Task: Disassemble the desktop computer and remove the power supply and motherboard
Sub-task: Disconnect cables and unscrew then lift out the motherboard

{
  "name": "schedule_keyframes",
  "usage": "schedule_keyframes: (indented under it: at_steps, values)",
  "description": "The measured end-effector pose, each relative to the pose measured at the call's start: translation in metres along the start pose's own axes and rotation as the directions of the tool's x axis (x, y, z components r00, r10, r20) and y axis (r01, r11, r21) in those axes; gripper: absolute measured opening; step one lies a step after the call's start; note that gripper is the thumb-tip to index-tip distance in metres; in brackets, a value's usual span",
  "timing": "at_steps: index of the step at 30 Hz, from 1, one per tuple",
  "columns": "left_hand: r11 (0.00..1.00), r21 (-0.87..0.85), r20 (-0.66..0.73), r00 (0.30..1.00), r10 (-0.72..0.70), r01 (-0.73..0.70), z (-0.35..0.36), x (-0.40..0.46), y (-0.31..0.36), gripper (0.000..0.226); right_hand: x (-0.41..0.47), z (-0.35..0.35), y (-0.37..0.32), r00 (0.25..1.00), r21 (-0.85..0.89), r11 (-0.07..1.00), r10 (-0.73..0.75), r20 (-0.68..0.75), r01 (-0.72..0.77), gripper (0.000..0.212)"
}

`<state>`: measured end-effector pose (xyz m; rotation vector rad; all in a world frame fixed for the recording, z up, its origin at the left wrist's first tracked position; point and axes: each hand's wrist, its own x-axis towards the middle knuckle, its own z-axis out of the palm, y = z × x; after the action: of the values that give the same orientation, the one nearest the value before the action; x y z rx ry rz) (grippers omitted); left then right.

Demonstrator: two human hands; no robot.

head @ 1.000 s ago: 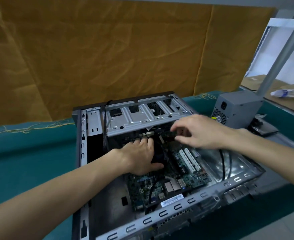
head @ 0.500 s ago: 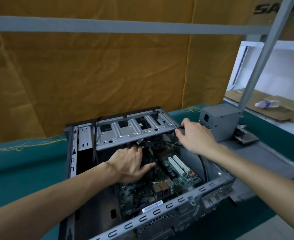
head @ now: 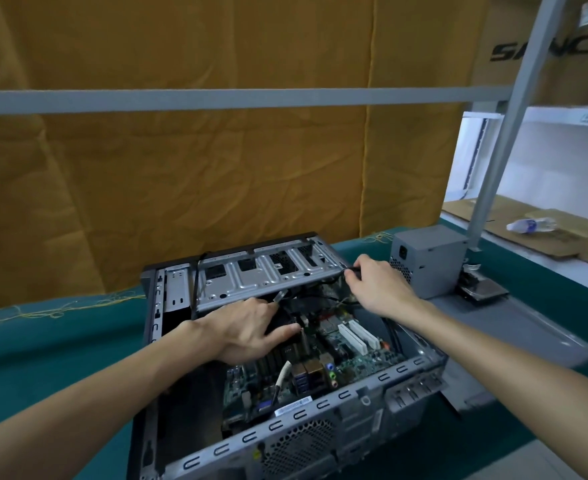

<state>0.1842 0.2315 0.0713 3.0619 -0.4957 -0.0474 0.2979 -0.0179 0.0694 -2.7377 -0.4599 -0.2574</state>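
Note:
The open grey computer case (head: pixel 320 417) lies on its side on the green table. Its green motherboard (head: pixel 351 351) is inside, with white slots at the right. My left hand (head: pixel 251 330) rests on the black cooler in the middle of the board, fingers spread and thumb out. My right hand (head: pixel 377 289) pinches a black cable (head: pixel 349 271) at the right end of the silver drive cage (head: pixel 268 277). The grey power supply (head: pixel 431 261) stands outside the case, on the table to the right.
The case's grey side panel (head: pixel 528 327) lies flat to the right, with a small drive (head: pixel 483 289) beside the power supply. A grey metal post (head: pixel 503 140) rises behind it. Orange cloth hangs at the back. A plastic bottle (head: pixel 529 225) lies on cardboard far right.
My right hand has moved from the middle of the board up and right to the drive cage's end, pulling the black cable along. My left hand stays on the cooler. The camera tilted up.

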Motion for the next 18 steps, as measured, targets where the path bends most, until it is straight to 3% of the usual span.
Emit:
schedule_keyframes:
  at_steps: [18]
  values:
    - [0.993,-0.110,0.068,0.997,0.037,-0.030,-0.033,-0.003,-0.013,0.094,0.007,0.008,0.008,1.000,0.057,0.998,-0.003,-0.009,0.003,0.041]
